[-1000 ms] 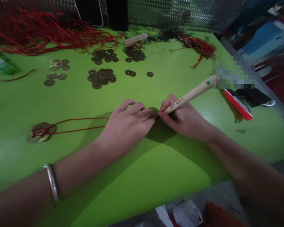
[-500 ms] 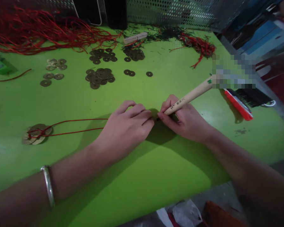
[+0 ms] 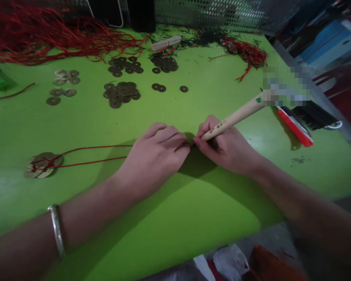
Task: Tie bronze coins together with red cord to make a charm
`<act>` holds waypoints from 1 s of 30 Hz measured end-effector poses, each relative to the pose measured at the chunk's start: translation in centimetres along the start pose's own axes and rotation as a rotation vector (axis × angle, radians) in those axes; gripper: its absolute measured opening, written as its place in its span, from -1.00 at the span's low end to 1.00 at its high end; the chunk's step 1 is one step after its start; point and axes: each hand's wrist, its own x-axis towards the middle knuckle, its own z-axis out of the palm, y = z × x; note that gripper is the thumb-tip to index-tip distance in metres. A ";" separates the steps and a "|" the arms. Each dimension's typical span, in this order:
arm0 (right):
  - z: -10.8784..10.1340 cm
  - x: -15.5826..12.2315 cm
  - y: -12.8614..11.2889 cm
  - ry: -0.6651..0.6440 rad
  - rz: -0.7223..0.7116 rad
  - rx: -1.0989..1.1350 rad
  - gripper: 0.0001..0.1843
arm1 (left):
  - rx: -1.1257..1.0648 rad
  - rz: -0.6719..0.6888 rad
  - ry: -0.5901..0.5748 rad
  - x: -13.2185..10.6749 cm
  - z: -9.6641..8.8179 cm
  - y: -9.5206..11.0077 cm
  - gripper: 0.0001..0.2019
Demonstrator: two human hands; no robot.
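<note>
My left hand (image 3: 158, 154) lies knuckles up on the green table (image 3: 178, 218), fingers curled down on the end of a red cord (image 3: 96, 154). The cord runs left in two strands to a tied cluster of brass coins (image 3: 42, 166). My right hand (image 3: 225, 148) is closed round a pale wooden-handled tool (image 3: 231, 119), its tip pressed down where the fingertips of both hands meet. What lies under the fingertips is hidden. A metal bangle (image 3: 56, 230) sits on my left wrist.
Loose brass coins (image 3: 121, 93) lie in several heaps across the table's far half. A mass of red cords (image 3: 46, 33) fills the back left, red scraps (image 3: 247, 52) the back right. A red-handled brush (image 3: 298, 127) lies right of my hands. A perforated metal panel (image 3: 210, 13) stands behind.
The hands keep the same hold and place. The view has drifted slightly, so the coin cluster and heaps sit a little further left in the picture.
</note>
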 end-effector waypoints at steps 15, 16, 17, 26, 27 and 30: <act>0.2 -0.1 0.2 -0.007 0.013 0.020 -0.83 | -0.021 -0.015 -0.023 0.1 0.1 -0.1 -0.86; 0.2 -0.1 0.2 -0.013 0.016 0.019 -0.84 | -0.023 -0.017 -0.024 0.1 0.1 -0.1 -0.87; 0.2 0.0 0.2 -0.019 0.017 0.023 -0.84 | -0.026 -0.019 -0.027 0.1 0.1 0.0 -0.86; -0.2 0.2 0.3 -0.052 0.029 0.045 -0.88 | -0.040 -0.014 -0.011 0.0 0.0 -0.1 -0.85; -0.3 0.2 0.3 -0.049 0.032 0.044 -0.88 | -0.041 -0.009 -0.004 0.0 0.1 -0.1 -0.85; -0.4 0.3 0.3 -0.046 0.031 0.028 -0.89 | -0.038 -0.003 0.004 0.1 0.1 -0.1 -0.84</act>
